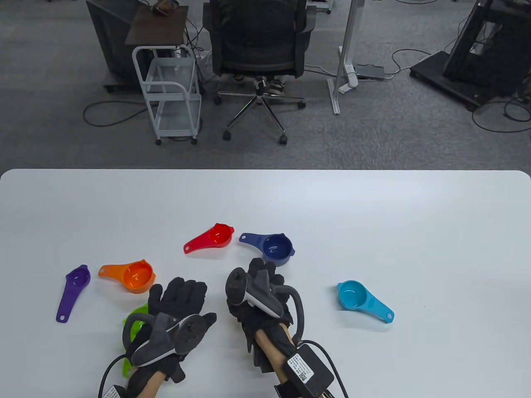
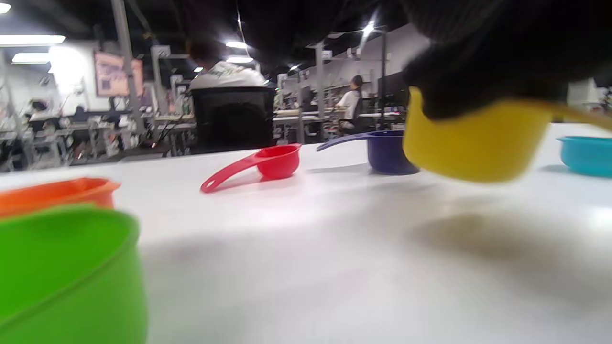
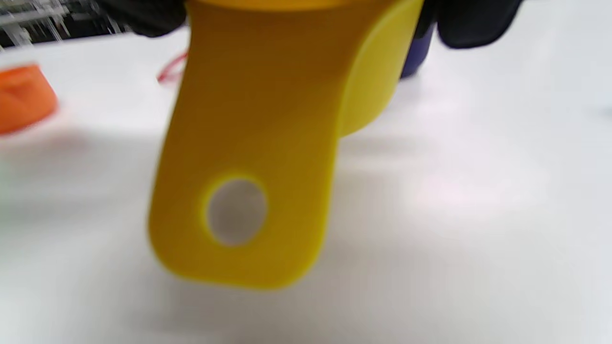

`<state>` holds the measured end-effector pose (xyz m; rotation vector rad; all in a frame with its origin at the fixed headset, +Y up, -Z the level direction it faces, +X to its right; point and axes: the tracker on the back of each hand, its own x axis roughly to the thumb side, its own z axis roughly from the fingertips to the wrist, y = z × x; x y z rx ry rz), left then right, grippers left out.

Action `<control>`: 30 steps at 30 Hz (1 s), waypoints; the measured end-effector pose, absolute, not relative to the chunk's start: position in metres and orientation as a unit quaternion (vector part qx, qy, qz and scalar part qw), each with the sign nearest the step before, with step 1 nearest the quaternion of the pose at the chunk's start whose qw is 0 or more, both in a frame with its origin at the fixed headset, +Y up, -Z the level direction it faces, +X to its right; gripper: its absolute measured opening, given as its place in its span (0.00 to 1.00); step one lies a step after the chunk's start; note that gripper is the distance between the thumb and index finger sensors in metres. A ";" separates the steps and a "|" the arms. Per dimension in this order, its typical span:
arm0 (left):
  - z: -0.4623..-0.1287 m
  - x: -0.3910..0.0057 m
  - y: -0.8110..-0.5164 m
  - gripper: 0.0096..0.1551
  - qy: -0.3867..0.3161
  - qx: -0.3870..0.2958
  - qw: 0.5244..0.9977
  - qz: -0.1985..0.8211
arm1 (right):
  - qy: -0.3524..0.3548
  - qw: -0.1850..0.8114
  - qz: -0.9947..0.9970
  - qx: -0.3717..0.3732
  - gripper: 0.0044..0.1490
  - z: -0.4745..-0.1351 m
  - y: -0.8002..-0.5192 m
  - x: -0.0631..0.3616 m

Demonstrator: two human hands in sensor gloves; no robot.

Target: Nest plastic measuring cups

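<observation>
My right hand [image 1: 261, 271] grips a yellow measuring cup [image 3: 258, 143] by the bowel rim, a little above the table; the cup also shows in the left wrist view [image 2: 478, 148], and the hand hides it in the table view. My left hand [image 1: 180, 292] lies with fingers stretched out over a green cup [image 1: 139, 315], which is close in the left wrist view [image 2: 67, 272]. On the white table lie a purple cup [image 1: 76, 282], an orange cup [image 1: 135, 275], a red cup [image 1: 218, 236], a navy cup [image 1: 276, 248] and a teal cup [image 1: 352, 294].
The table's [image 1: 373, 215] far edge runs across the middle of the table view. Beyond it stand an office chair [image 1: 257, 45] and a white wire cart [image 1: 172, 91] on the carpet.
</observation>
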<state>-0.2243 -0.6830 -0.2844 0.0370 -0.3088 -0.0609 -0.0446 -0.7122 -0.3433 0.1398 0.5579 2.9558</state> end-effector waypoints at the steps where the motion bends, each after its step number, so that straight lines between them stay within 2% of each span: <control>1: -0.287 -0.229 -0.684 0.50 -0.145 0.004 0.989 -0.015 | 0.193 0.063 0.978 0.043 0.65 -0.346 -0.720 -0.045; 6: -0.296 -0.243 -0.693 0.55 -0.112 -0.019 0.993 -0.029 | 0.198 0.065 0.978 0.030 0.63 -0.351 -0.732 -0.040; 15: -0.299 -0.244 -0.696 0.56 -0.108 -0.032 0.994 -0.009 | 0.191 0.074 0.978 0.047 0.62 -0.348 -0.736 -0.038; 18: -0.299 -0.247 -0.694 0.56 -0.105 -0.029 0.994 -0.007 | 0.195 0.081 0.975 0.065 0.64 -0.345 -0.734 -0.036; 21: -0.298 -0.254 -0.689 0.56 -0.103 -0.017 0.995 -0.002 | 0.148 0.112 0.978 0.100 0.65 -0.337 -0.715 -0.027; 25: -0.297 -0.273 -0.687 0.54 -0.109 -0.025 0.993 0.040 | 0.048 0.130 0.979 0.150 0.62 -0.321 -0.687 0.001; 28: -0.298 -0.289 -0.688 0.53 -0.098 -0.042 0.993 0.051 | 0.002 0.092 0.984 0.151 0.62 -0.311 -0.681 0.029; 30: -0.300 -0.296 -0.690 0.52 -0.095 -0.054 0.993 0.047 | 0.003 0.047 0.989 0.138 0.62 -0.305 -0.688 0.049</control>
